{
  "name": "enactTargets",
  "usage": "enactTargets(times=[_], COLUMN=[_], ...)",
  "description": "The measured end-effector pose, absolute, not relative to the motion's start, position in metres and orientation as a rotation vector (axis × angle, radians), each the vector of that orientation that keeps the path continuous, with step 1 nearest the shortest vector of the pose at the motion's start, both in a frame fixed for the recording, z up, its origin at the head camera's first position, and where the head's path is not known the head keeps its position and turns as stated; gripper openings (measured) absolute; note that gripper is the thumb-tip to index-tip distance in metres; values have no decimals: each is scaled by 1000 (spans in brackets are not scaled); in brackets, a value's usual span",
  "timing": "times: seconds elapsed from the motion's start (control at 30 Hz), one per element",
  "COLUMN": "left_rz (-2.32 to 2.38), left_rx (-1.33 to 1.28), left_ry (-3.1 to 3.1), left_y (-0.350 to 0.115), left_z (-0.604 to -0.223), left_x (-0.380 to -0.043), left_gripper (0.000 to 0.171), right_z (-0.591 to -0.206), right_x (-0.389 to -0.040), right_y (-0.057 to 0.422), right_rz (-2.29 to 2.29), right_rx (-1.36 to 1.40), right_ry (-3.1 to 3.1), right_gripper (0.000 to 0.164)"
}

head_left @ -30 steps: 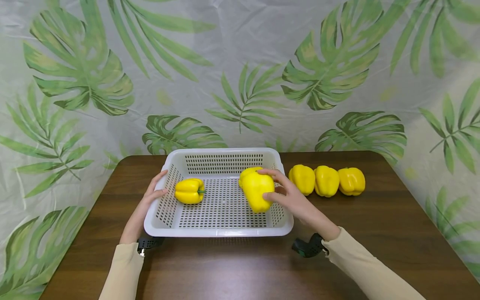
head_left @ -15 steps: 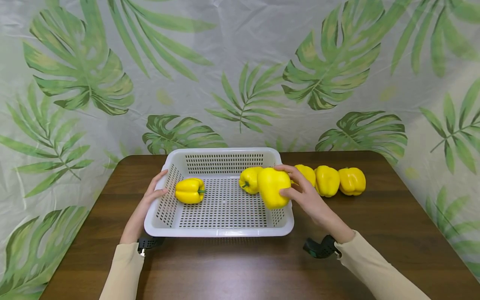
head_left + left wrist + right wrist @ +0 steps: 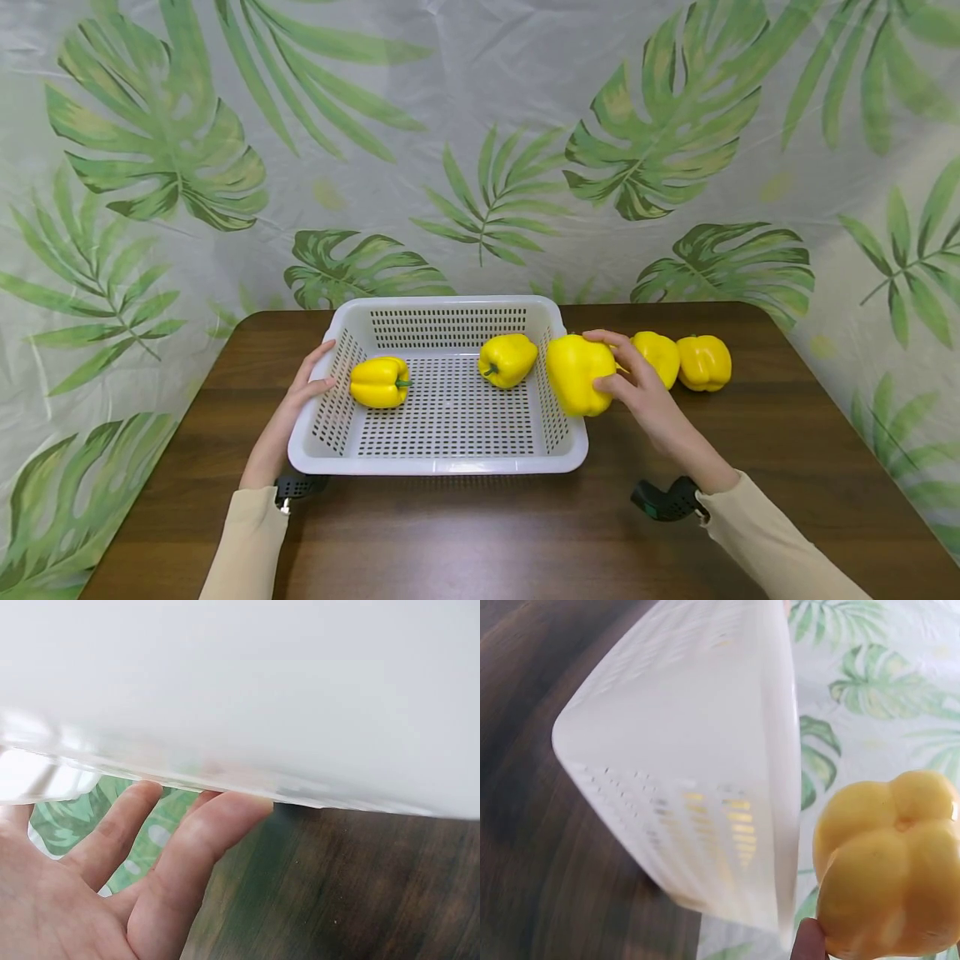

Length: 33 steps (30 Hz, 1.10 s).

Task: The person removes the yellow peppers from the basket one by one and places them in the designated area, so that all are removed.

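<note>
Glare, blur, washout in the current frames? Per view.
Head: mostly crisp, with a soft pale sheen on the near part of the tabletop; left wrist: the white basket fills the upper part as a pale, nearly featureless expanse, with bright patches at the left edge; right wrist: basket slots look smeared, tabletop soft, and a small highlight marks the held pepper.

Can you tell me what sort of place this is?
Likely an indoor tabletop setup, perhaps staged for recording: a dark wood-grain table stands before a wrinkled leaf-printed sheet, with yellow bell peppers in and beside a white perforated plastic basket.
</note>
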<state>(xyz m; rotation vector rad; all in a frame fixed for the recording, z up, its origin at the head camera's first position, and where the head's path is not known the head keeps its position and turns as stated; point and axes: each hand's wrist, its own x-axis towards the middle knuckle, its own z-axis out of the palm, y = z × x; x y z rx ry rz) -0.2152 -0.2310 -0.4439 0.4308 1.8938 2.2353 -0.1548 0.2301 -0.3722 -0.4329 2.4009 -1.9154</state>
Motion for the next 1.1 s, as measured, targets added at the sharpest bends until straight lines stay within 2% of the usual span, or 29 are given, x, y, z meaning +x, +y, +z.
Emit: enactTargets(times=[0.67, 1.1], left_rz=[2256, 2245], left_rx=[449, 475], left_ry=[1872, 1879], left_y=[-231, -232], left_z=[-444, -444], left_x=[-214, -215], left_gripper=[60, 61], right_z=[-389, -416], right_x=[-147, -140], right_y=[265, 287], right_rz=[-1924, -1819], right_rx=[-302, -238], right_ry=[2514, 2541], right_gripper=[48, 46])
